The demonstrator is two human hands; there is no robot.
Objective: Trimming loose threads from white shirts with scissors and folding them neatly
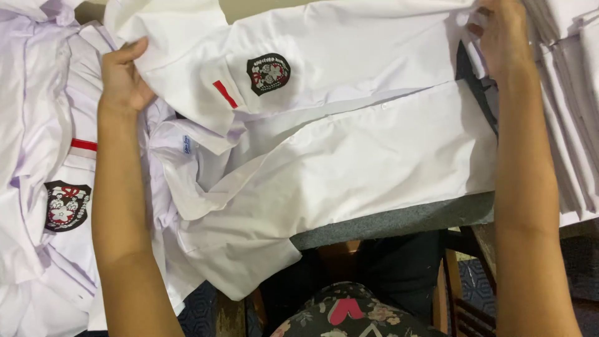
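A white short-sleeved shirt (pixel 349 156) lies spread across a grey table, its front partly open. It has a round dark embroidered badge (pixel 268 73) and a small red stripe (pixel 224 93) on the chest pocket. My left hand (pixel 125 78) grips the shirt's shoulder at the upper left. My right hand (pixel 499 37) pinches the shirt's hem edge at the upper right. Both arms reach out over the cloth.
Another white shirt with a similar badge (pixel 65 206) and a red stripe (pixel 83 145) lies at the left. A stack of folded white shirts (pixel 571 93) sits at the right. The grey table edge (pixel 399 221) runs below; a floral-print lap (pixel 349 312) shows beneath.
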